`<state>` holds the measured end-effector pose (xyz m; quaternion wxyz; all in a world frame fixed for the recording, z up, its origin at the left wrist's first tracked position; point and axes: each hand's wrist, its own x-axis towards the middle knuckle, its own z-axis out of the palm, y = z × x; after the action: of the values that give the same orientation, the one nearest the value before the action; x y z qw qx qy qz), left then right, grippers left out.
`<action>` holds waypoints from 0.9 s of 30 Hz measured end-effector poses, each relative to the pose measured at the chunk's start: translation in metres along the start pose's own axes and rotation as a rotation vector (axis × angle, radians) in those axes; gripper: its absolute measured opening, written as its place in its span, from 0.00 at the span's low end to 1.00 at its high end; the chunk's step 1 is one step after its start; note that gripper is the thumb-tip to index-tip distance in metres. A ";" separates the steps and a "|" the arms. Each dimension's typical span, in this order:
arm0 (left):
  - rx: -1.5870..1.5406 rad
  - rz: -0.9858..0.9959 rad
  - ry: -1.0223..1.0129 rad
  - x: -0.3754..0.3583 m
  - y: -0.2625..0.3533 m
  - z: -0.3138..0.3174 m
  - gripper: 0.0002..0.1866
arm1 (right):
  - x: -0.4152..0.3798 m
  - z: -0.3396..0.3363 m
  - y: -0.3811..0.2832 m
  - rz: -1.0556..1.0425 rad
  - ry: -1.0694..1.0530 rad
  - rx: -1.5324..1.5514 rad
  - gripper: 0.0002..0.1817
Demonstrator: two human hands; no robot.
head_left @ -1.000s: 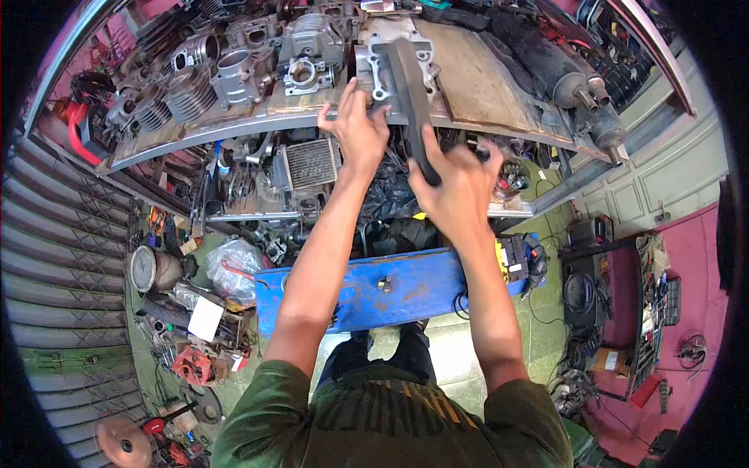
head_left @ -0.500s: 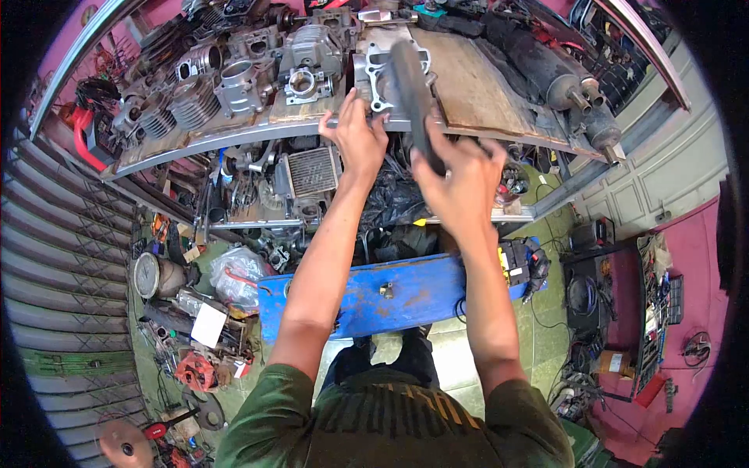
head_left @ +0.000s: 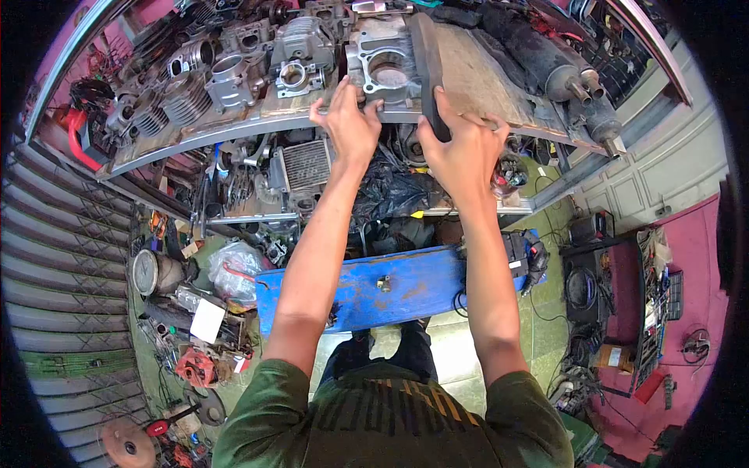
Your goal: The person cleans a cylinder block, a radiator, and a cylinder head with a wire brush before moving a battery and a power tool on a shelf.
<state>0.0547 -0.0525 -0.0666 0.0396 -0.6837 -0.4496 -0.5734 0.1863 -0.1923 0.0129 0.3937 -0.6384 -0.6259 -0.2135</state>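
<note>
A cluttered workbench [head_left: 273, 110] arcs across the top of the frame, and there's the metal block [head_left: 390, 92], upper centre! Left hand [head_left: 351, 131], fingers loosely spread, at its near left corner; right hand [head_left: 466, 148] grips the long dark bar [head_left: 430, 66] along the block's right side.

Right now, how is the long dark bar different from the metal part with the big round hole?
The dark bar is long and narrow; the metal part is chunky. The bar is dark grey, the part silvery. The right hand grips the bar, while the left hand is at the part's edge. Both are over the shelf.
</note>
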 end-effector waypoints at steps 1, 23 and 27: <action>-0.002 0.002 -0.003 0.000 0.000 0.000 0.19 | -0.001 0.003 0.003 0.032 -0.022 -0.059 0.26; -0.101 -0.006 -0.061 0.011 0.000 0.003 0.15 | 0.003 0.029 -0.025 -0.023 0.030 -0.003 0.26; -0.102 -0.048 -0.124 0.007 -0.002 0.005 0.15 | -0.028 0.004 -0.017 0.022 -0.027 0.121 0.26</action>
<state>0.0568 -0.0442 -0.0632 -0.0370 -0.7079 -0.4378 -0.5530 0.1654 -0.2089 -0.0068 0.4254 -0.6233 -0.6359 -0.1622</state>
